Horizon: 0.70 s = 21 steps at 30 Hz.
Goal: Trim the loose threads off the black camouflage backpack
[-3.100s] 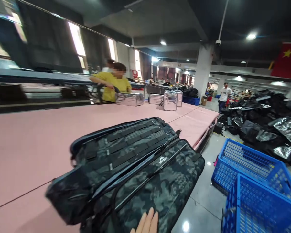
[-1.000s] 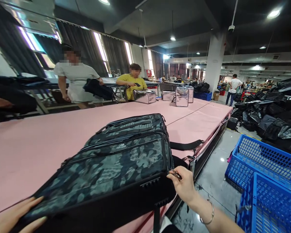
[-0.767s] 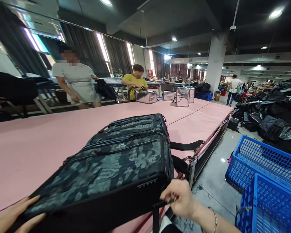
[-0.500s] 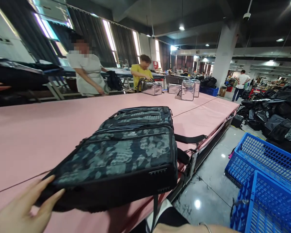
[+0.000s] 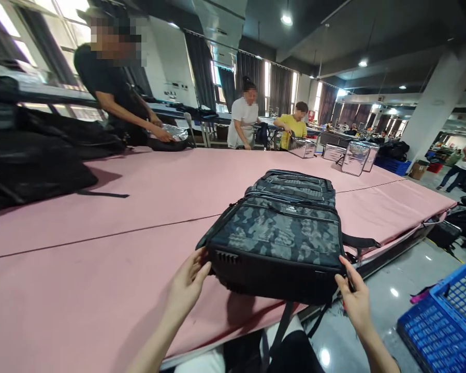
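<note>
The left hand [image 5: 190, 277] pinches the bag [image 5: 283, 233] by its near left corner; the right hand [image 5: 356, 298] grips the near right corner. Between them, the bag stretches away over the pink table [image 5: 140, 274], a strap [image 5: 360, 241] at its right, silver boxes [image 5: 354, 158] well beyond.

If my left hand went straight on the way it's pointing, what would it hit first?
The bag; your left hand seems to touch its near left corner, though depth is unclear.
</note>
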### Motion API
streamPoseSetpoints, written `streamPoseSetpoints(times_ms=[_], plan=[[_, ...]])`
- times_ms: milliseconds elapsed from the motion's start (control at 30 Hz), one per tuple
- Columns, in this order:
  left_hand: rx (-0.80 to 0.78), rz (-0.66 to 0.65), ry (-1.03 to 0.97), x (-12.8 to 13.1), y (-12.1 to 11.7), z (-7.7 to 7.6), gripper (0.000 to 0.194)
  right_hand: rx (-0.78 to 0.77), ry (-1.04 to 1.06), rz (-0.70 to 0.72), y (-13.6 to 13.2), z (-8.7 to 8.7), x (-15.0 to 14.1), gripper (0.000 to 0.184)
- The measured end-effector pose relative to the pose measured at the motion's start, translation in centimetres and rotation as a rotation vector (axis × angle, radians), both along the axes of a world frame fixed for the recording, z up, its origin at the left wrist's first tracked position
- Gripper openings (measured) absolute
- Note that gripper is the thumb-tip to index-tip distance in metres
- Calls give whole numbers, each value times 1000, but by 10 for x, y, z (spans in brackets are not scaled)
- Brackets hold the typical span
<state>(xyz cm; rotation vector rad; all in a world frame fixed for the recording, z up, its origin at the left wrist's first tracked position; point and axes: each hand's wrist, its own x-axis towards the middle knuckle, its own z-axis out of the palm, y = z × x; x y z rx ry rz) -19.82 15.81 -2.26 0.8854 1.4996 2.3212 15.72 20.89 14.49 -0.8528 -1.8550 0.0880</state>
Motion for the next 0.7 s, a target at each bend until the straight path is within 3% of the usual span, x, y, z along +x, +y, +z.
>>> streamPoseSetpoints(times_ms=[133, 300, 467, 567, 700], plan=[[28, -109, -92, 18, -19, 12, 54, 156, 21, -105, 25, 17, 15, 51], [-6, 52, -167, 26, -16, 26, 56, 332, -19, -211, 53, 24, 43, 50], [-36, -89, -172, 37, -6, 23, 51, 475, -12, -264, 78, 31, 63, 53], [-27, -125, -205, 54, -10, 20, 58, 497, 27, -269, 86, 38, 70, 58], [-11, -144, -261, 83, -29, 20, 64, 401, 85, -230, 81, 44, 78, 64]])
